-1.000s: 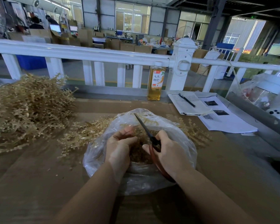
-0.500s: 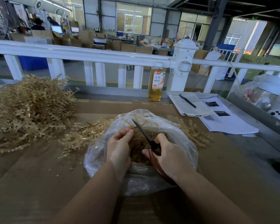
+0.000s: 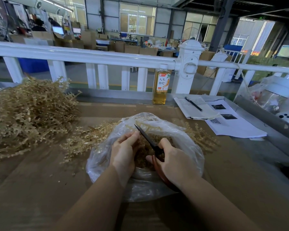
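- While both hands have kept their places over the plastic bag [image 3: 188,147] in the lower middle of the frame, the scissors [image 3: 146,138] have dipped. The black blade tip now sits a little lower and further left than a second ago, just beside the fingertips [image 3: 135,134] of the left hand [image 3: 123,152].
- The blades read as one dark line, so they look closed or nearly so. I judge that a snip is being made right at those fingertips, with the trimmings meant to drop into the bag.
- The right hand [image 3: 175,162] grips the reddish-brown handle, thumb on top and fingers curled round the loop.
- The left hand's fingers are bent and bunched against the thumb at the bag's mouth. I cannot tell whether they pinch a stem, as it is hidden behind them.
- The cut bits [image 3: 144,157] lie inside the bag, between and below both hands.
- Some loose sprigs [image 3: 85,139] rest on the table [image 3: 32,189] just left of the bag, and the big heap [image 3: 28,117] at the frame's left lies well apart.
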Demonstrator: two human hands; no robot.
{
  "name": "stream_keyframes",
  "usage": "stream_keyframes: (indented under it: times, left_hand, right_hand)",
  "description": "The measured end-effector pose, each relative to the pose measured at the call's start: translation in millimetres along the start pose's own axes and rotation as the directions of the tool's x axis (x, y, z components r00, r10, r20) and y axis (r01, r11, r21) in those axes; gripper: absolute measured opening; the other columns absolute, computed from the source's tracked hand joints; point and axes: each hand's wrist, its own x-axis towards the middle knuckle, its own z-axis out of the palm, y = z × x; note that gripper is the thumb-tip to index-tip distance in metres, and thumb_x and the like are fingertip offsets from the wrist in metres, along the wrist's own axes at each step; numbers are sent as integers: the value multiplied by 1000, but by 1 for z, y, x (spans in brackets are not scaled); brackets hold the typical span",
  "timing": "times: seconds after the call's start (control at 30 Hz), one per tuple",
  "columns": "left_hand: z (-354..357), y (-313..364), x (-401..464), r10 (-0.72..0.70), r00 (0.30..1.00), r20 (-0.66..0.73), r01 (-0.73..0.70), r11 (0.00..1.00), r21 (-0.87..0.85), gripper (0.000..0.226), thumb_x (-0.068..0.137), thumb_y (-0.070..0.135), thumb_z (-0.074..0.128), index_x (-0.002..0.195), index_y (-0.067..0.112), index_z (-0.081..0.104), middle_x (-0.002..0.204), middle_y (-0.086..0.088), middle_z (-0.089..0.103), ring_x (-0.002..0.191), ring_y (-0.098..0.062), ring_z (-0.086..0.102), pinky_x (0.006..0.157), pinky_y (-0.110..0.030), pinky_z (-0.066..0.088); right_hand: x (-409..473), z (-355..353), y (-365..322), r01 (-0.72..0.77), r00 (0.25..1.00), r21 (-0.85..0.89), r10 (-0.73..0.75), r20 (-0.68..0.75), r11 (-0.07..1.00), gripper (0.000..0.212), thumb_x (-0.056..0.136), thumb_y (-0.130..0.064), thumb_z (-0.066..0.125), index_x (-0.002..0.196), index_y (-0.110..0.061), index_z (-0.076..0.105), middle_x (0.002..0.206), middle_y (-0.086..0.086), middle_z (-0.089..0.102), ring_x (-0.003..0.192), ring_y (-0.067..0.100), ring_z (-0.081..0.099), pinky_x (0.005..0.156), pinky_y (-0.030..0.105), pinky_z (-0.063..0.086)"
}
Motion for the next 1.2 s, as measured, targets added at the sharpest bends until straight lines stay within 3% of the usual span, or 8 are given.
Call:
stream_keyframes:
  times: [0.1,0.23,0.4,0.57,0.7,0.9,1.03,1.2]
  left_hand:
    - [0,-3,3,18,997,-75,-15,999,44,9,90,6,60,82,7,61,76,-8,66,69,-17,66,51,-22,53]
    - [2,-5,4,45,993,-106,-39,997,63,11,92,4,56,82,8,59,79,-9,63,73,-19,63,59,-28,54]
    - [3,-3,3,11,998,-61,-9,999,38,15,95,4,51,81,7,54,97,-19,60,95,-30,58,93,-46,50]
    - [-2,-2,6,-11,1000,-17,12,998,54,14,97,5,46,87,6,55,82,-13,59,75,-22,58,74,-35,53]
    - [-4,-2,5,-12,1000,14,11,998,59,22,97,3,44,80,5,57,81,-14,62,75,-23,62,66,-32,56]
    - [-4,-1,5,-34,998,48,31,998,63,14,97,2,43,89,0,55,91,-21,59,82,-30,59,80,-41,51]
    - [-5,0,4,-56,994,90,51,997,59,19,97,4,43,81,3,52,82,-16,58,71,-24,57,74,-39,50]
    - [-6,1,5,-65,992,104,60,997,49,26,96,4,45,70,6,46,81,-16,57,73,-26,57,76,-40,49]
  right_hand:
    - [-1,0,0,2,1000,15,-2,1,1000,37,86,-60,55,103,-30,42,78,-13,55,72,7,56,67,25,48]
    - [-1,-3,-1,4,1000,111,-1,-24,994,36,85,-58,58,101,-30,42,81,-15,54,74,4,53,60,12,36]
    - [0,-4,-3,42,999,147,-45,22,988,39,85,-57,59,106,-30,42,101,-8,60,92,8,55,75,19,40]
    - [-2,-2,-2,47,997,100,-53,61,994,44,83,-60,58,109,-29,40,100,-6,58,95,12,53,78,23,39]
    - [-2,0,-3,49,997,74,-54,61,996,42,84,-60,57,104,-28,38,94,-4,56,91,15,52,74,25,37]
    - [0,-2,-8,76,995,72,-80,56,994,38,87,-57,55,102,-26,37,93,-3,58,90,15,54,77,27,43]
    - [3,-2,-16,92,994,116,-98,44,989,35,89,-54,54,100,-25,37,89,-3,59,84,15,56,70,28,41]
    - [5,-2,-19,75,995,144,-84,57,987,35,90,-53,55,100,-24,36,87,-4,59,78,14,55,64,26,36]
